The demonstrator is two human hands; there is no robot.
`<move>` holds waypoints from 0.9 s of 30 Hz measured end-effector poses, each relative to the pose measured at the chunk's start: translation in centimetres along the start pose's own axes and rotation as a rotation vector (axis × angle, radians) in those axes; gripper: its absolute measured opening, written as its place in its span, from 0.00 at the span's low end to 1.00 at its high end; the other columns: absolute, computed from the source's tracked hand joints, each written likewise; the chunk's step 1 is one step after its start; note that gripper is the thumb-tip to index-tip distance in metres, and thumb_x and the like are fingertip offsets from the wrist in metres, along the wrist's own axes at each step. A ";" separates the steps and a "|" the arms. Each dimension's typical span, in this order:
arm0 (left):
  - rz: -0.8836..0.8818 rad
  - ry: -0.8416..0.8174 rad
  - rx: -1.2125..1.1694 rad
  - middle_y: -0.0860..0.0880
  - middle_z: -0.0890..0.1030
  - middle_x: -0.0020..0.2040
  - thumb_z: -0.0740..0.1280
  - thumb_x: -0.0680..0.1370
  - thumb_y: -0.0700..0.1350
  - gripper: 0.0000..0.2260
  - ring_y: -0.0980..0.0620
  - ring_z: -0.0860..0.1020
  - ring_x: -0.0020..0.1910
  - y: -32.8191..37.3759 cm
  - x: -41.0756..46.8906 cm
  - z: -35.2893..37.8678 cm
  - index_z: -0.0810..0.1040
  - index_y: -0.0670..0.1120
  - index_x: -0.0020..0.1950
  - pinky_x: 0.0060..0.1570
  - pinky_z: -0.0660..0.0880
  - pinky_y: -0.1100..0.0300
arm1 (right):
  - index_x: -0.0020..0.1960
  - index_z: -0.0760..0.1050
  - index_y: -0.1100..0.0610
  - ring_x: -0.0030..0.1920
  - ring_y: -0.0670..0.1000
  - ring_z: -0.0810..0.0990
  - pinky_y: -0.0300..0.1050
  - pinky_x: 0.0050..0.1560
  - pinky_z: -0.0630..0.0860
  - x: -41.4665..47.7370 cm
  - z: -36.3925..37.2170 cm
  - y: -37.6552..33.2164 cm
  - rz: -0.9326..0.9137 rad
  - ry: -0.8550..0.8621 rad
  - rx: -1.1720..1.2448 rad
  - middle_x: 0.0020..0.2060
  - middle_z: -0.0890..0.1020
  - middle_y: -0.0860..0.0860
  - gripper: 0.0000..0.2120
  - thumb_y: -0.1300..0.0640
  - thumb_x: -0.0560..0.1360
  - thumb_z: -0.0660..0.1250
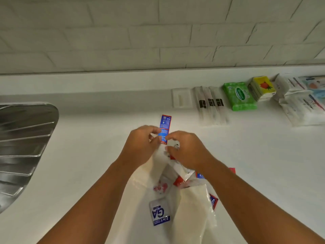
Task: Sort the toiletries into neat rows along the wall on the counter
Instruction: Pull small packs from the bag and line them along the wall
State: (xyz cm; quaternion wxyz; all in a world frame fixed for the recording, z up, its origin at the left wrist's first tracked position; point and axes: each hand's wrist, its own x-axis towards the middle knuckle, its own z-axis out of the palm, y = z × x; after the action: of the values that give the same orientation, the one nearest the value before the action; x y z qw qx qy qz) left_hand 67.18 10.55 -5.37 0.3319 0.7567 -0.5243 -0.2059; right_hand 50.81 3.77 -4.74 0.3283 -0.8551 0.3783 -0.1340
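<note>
My left hand (140,146) and my right hand (187,149) meet over the middle of the white counter (88,155), both pinching a blue and red sachet strip (165,124) that sticks up away from me. Under my wrists lies a white plastic bag (191,208) with several sachets, one marked "GA" (160,214). Along the wall at the right sit a white soap bar (182,97), wrapped toothbrushes (211,104), a green wipes pack (240,95), a yellow tissue pack (263,88) and white packs (302,101).
A steel sink drainboard (22,143) takes up the left side. A white tiled wall (158,32) rises behind the counter's raised ledge.
</note>
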 end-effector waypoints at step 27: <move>0.296 -0.363 0.372 0.51 0.79 0.64 0.73 0.73 0.50 0.25 0.51 0.73 0.64 -8.2 -9.3 -1.7 0.74 0.54 0.70 0.60 0.70 0.60 | 0.61 0.80 0.55 0.65 0.54 0.75 0.46 0.63 0.69 -7.4 9.8 -3.5 0.048 -0.081 -0.330 0.67 0.76 0.52 0.14 0.54 0.79 0.62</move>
State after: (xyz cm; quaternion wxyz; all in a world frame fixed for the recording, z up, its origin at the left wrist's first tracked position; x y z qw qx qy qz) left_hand 70.29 21.54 -10.39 0.1149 0.6707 -0.7084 -0.1876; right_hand 52.40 15.50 -9.58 0.2016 -0.8927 0.4020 -0.0276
